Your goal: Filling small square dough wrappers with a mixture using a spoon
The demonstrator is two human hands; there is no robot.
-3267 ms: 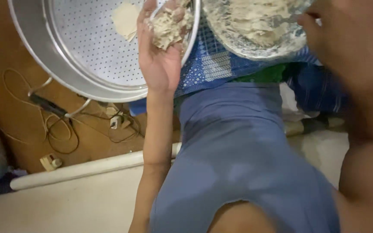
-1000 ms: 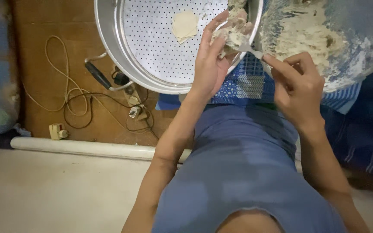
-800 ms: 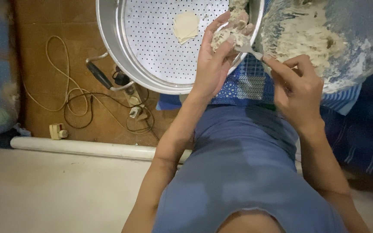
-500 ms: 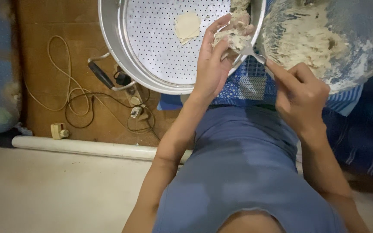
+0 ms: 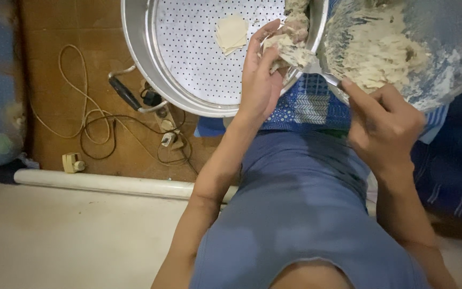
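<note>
Left fingers: curled up and cupped under a wrapper (image 5: 284, 51) loaded with pale filling; the left hand (image 5: 260, 80) holds it palm up over the near rim of the tray (image 5: 188, 75).
Right fingers: pinched closed on the handle of a spoon (image 5: 316, 68); the right hand (image 5: 383, 126) sits just below the bowl (image 5: 445, 53), and the spoon's tip touches the filling on the wrapper.
Wrapper: resting on the left fingertips, partly hidden by the filling heaped on it; its edges are not folded yet, as far as can be seen.
Bowl: at the right, tilted toward the camera, its wall smeared with filling (image 5: 375, 48), a good amount left inside.
Tray: round, metal, perforated, at the top middle; one flat square wrapper (image 5: 231, 33) lies on it, apart from the left hand.
Cloth: a blue patterned cloth (image 5: 306, 109) lies under the tray's near edge and the bowl.
Floor: brown, with cables (image 5: 97, 134) and a white pipe (image 5: 113, 183) to the left, well apart from both hands.
Step in hand: by the look of it, filling is being spread or pressed onto the held wrapper with the spoon.
Next move calls for: likely lifting the spoon clear without dragging filling off, then closing the left fingers to fold the wrapper, keeping it level so nothing spills.
</note>
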